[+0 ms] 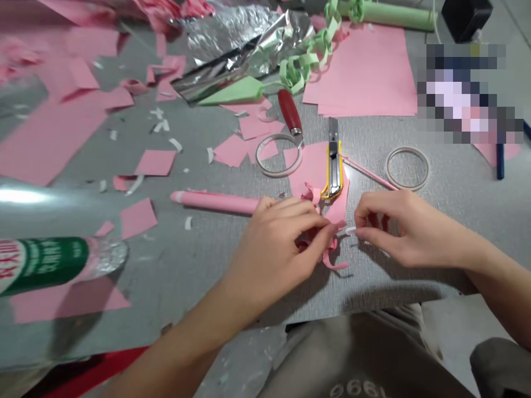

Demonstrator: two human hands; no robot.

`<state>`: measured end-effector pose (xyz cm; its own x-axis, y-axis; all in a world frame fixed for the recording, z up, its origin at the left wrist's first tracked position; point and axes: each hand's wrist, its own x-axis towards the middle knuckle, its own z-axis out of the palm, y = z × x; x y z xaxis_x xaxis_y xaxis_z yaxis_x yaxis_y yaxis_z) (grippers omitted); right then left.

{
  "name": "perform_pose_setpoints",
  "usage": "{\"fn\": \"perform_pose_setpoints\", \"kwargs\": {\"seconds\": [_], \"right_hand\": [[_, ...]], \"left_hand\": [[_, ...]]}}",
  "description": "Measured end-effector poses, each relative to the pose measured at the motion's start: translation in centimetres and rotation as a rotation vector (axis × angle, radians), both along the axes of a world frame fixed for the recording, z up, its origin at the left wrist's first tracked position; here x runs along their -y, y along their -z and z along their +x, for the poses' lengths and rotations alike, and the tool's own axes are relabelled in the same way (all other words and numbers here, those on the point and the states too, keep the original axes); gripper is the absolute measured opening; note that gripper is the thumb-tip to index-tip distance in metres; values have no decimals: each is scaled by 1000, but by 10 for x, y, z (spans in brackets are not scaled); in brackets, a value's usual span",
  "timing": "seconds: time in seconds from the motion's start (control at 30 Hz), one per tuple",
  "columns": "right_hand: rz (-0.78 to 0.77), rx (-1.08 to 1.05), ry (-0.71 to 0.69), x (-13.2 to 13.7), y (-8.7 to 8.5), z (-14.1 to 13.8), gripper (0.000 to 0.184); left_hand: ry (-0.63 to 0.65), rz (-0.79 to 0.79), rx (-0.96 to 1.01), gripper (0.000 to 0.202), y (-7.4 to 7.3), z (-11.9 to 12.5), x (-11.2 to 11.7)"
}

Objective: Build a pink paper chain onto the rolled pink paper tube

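Note:
My left hand (277, 237) pinches a narrow pink paper strip (341, 224) between thumb and forefinger. Under and beside those fingers, curled pink paper strips (332, 260) hang near the end of a rolled pink paper tube (219, 202), partly covered by the hand. Just to the right, my right hand (410, 229) holds a small white strip (350, 230) in a pinch, close to the pink strip's tip. A yellow and grey utility knife (333, 166) lies beyond the hands on pink paper. Two thin tape rolls, a left one (258, 160) and a right one (428, 168), flank it.
A red-handled tool (289, 112) lies by the left tape roll. Behind are a pink paper stack (373, 72), crumpled foil (232, 33) and curled green paper (298, 72). A green-labelled bottle (53, 262) lies at left among pink scraps. A thin pink stick (369, 173) points rightward.

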<state>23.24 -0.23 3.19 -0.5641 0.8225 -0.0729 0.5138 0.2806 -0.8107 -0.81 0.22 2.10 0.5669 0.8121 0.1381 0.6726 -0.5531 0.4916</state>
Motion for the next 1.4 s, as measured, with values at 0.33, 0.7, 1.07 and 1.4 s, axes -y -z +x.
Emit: {"fn": "perform_pose_setpoints", "kwargs": {"seconds": [0.33, 0.7, 1.07, 1.4], "right_hand": [[60, 59, -10, 4, 7, -13, 13], [83, 61, 68, 7, 10, -18, 13], [52, 76, 78, 6, 6, -19, 16], [66, 72, 139, 9, 12, -19, 14]], "left_hand": [[72, 22, -10, 33, 1, 1, 4], [74, 19, 26, 32, 2, 3, 7], [41, -35, 49, 32, 0, 4, 7], [84, 5, 14, 27, 1, 5, 7]]}}
